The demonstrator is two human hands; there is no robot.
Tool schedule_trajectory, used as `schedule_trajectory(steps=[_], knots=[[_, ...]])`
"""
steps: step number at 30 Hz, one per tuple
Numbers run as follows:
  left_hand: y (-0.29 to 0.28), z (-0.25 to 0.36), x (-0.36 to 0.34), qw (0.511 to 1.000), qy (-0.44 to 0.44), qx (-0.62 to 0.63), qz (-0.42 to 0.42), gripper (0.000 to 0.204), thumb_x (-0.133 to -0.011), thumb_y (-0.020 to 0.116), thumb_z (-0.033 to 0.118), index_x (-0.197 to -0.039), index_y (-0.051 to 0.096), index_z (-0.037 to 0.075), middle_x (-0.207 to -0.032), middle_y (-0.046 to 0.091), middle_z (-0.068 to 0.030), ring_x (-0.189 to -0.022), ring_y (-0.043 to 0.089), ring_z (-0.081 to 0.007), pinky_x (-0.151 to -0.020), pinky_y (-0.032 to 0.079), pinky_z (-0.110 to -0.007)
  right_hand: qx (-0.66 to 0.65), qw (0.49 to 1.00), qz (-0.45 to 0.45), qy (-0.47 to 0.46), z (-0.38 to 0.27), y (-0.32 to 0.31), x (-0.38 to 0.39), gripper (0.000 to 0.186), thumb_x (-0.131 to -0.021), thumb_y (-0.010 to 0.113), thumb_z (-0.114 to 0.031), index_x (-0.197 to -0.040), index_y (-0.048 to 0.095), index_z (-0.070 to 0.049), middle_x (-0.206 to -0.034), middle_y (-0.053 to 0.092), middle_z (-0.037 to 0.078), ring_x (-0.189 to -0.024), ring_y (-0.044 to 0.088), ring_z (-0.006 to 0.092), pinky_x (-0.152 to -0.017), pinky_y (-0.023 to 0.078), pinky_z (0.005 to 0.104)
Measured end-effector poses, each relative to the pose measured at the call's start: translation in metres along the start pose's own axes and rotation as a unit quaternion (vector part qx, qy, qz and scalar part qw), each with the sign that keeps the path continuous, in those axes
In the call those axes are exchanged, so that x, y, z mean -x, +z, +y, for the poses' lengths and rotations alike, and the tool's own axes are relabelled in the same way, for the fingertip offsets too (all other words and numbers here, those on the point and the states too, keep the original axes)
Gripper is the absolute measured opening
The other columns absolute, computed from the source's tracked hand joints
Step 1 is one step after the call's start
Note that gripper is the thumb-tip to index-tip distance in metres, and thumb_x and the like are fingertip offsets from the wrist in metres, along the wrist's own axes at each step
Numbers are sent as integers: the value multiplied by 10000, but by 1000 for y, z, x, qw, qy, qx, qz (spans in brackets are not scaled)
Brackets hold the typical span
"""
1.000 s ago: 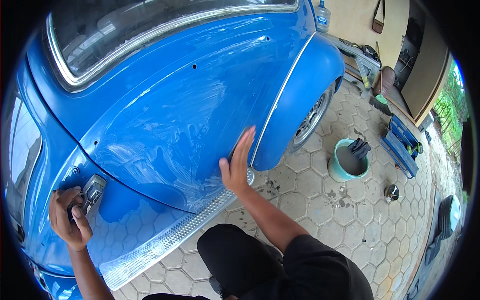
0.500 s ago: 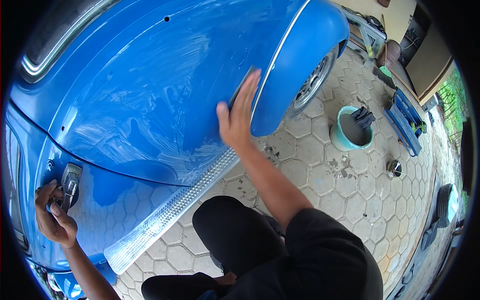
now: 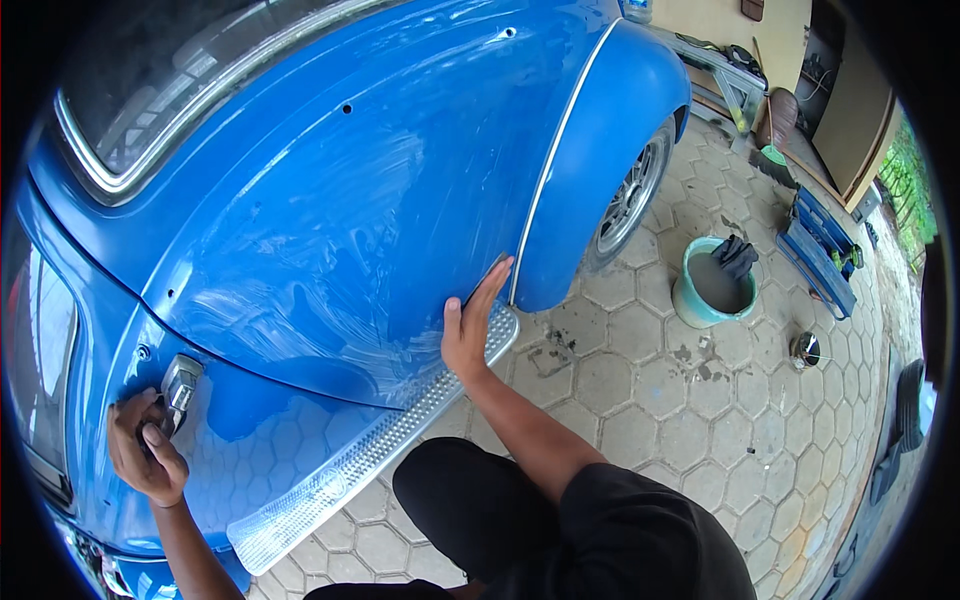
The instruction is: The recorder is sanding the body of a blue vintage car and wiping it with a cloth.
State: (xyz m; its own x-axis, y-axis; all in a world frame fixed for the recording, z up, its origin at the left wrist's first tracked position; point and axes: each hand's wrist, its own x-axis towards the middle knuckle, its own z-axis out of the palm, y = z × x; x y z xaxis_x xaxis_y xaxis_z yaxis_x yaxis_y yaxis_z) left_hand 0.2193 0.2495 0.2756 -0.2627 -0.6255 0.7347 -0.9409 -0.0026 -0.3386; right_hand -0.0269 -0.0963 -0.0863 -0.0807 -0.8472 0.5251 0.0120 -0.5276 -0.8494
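A blue car's side panel [image 3: 330,210], streaked with a whitish wet film, slopes in front of me. My right hand [image 3: 470,330] lies low on it, close to the fender trim and the running board [image 3: 345,470]. Its fingers press a thin dark pad [image 3: 488,278], mostly hidden beneath them; I cannot tell what kind. At the left, my left hand [image 3: 147,450] curls round the chrome and black door handle [image 3: 180,388]. The running board is silver with a studded top.
Right of the rear wheel [image 3: 640,190], a turquoise bucket [image 3: 690,300] of grey water has a dark cloth [image 3: 735,257] over its rim. Beyond stand an open blue toolbox [image 3: 815,255], a small tin [image 3: 804,350] and a broom [image 3: 772,160]. Hexagonal paving [image 3: 640,415] covers the ground.
My right hand has slid down the panel toward the running board with the dark pad. The left hand stays at the door handle. The whole view has shifted, showing more of the car's upper side.
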Motion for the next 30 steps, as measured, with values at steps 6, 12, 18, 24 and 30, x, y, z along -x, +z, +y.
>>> schedule_trajectory(steps=[6, 12, 18, 24, 30], knots=[[7, -13, 21, 991, 70, -112, -22, 329, -1259, 576, 286, -1277, 750, 8, -1003, 753, -166, -792, 632, -338, -771, 431, -496, 80, 975, 67, -197, -46, -30, -150, 1177, -1251, 435, -760, -1943, -36, 68, -2020, -4, 392, -1871, 26, 612, -1504, 27, 724], [2, -9, 26, 994, 39, -88, -50, 309, -1213, 606, 249, -1243, 746, -26, -1056, 763, -219, -873, 680, -427, -827, 468, -533, 84, 982, 64, -157, -118, -56, -312, 1155, -1271, 409, -752, -1914, 68, 145, -2021, 32, 391, -1890, 19, 553, -1540, 32, 595], [7, 0, 21, 996, 17, -82, -32, 295, -1158, 641, 252, -1176, 745, -23, -1042, 768, -226, -872, 672, -429, -831, 466, -532, 107, 977, 60, -176, -137, -22, -228, 1162, -1267, 470, -707, -1912, 25, 151, -2009, -4, 419, -1869, 2, 615, -1523, 37, 667], [6, 5, 10, 997, 29, -72, -25, 261, -1123, 665, 232, -1140, 737, -19, -1020, 769, -208, -820, 628, -400, -802, 438, -520, 104, 924, -84, -359, -163, -5, -87, 1269, -1226, 479, -799, -1910, -1, 156, -1970, -22, 492, -1829, 15, 710, -1474, 68, 793], [8, 10, 3, 997, 42, -66, 2, 233, -1076, 712, 220, -1097, 758, -8, -919, 718, -146, -741, 563, -334, -756, 397, -491, 130, 974, 33, -180, -184, 0, -210, 1263, -1241, 467, -782, -1886, -3, 197, -1971, -18, 487, -1835, 12, 695, -1487, 57, 767]])
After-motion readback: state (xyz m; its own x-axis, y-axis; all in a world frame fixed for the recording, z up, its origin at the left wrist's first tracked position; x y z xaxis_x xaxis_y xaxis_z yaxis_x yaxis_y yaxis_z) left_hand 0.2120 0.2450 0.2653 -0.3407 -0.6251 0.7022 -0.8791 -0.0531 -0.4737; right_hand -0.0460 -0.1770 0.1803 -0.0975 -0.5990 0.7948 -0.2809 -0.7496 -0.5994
